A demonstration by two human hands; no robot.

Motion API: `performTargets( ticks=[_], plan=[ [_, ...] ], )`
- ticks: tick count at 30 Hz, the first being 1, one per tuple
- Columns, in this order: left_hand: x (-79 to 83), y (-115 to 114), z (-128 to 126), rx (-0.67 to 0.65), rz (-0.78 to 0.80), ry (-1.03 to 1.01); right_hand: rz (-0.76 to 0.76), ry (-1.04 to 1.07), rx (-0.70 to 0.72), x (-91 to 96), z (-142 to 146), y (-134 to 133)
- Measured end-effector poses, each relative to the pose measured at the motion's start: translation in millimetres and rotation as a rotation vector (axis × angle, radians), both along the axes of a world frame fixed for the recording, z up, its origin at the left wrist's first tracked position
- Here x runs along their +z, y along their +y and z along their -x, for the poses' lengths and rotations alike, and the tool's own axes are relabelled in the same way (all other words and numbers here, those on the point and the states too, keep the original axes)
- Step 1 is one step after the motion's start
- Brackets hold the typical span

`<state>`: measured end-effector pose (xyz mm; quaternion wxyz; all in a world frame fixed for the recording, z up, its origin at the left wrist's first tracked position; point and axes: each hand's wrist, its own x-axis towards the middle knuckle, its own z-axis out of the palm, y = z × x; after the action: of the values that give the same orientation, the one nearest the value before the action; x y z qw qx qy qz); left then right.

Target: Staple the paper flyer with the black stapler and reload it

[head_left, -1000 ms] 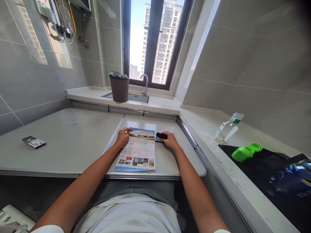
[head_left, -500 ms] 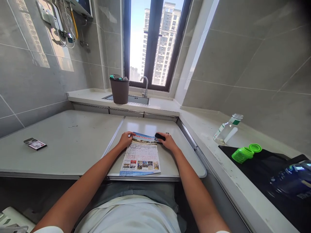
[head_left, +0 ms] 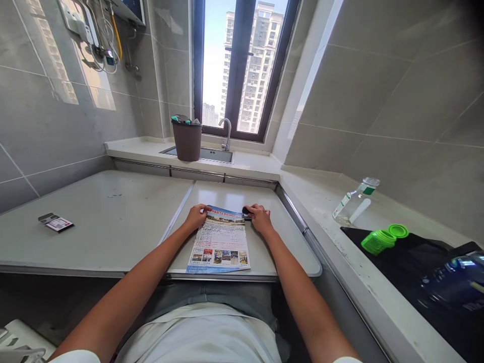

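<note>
A printed flyer [head_left: 221, 237], with blue bands, red and black text and a row of small photos, lies on the white tabletop in front of me. My left hand [head_left: 197, 217] grips its upper left edge between thumb and fingers. At the upper right edge of the paper sits a black stapler [head_left: 245, 212], partly hidden by my fingers. My right hand [head_left: 260, 218] is closed over the stapler, whose front end reaches the sheet's edge.
A small open box [head_left: 56, 223] lies on the left table. A brown bin [head_left: 187, 141] stands before the sink and faucet [head_left: 227, 133]. On the right counter are a glass bottle [head_left: 355, 201], a green bottle with its lid flipped open [head_left: 379, 241] and a dark blue package [head_left: 454, 282].
My right hand has shifted forward and its fingers now lie over the top of the stapler, covering more of it. My left hand and the flyer stay in place.
</note>
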<state>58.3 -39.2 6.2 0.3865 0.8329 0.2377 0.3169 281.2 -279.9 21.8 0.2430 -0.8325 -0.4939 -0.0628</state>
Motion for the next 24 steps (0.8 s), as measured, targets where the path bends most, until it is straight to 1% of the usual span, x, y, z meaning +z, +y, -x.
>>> performTargets(
  ticks=[10, 24],
  plan=[
    [-1.7, 0.2, -1.2, -0.002, 0.017, -0.011, 0.039, -0.008, -0.019, -0.1, 1.0, 0.7],
    [2.6, -3.6, 1.4, 0.001, 0.017, 0.009, 0.144, -0.134, -0.069, 2.0, 13.8, 3.7]
  ],
)
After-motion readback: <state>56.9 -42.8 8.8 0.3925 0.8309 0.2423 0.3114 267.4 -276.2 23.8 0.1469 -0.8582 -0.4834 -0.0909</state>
